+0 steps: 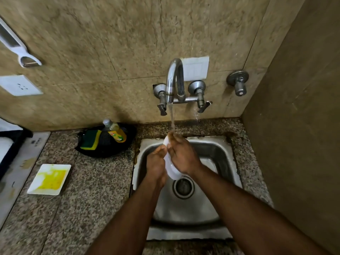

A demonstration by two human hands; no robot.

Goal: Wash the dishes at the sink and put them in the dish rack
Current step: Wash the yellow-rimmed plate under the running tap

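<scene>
far left, 9 o'clock: steel strip along counter edge, wall socket above it, white holder at 10 o'clock on tile wall.
square plate, white w/ yellow residue, flat on granite counter, 8 o'clock of sink, well apart from it.
black tray at 10 o'clock of sink, against wall; green/yellow sponge and soap bottle lying in it, bottle touching sponge's right side.
sink, steel, center frame. drain at its middle.
left hand over sink, fingers curled on left edge of white dish, gripping it. dish held on edge, tilted, above drain, approx 12 o'clock of it.
right hand on dish's other face, fingers bent over upper rim, thumb toward left hand; clamped on dish too. both hands touching at top of dish.
tap at 12 o'clock, wall-mounted, two levers; water running, stream lands on right fingers and dish top.
white switch plate behind spout. separate valve at 1 o'clock on wall. plain side wall far right.
dish rack: can't tell where.
</scene>
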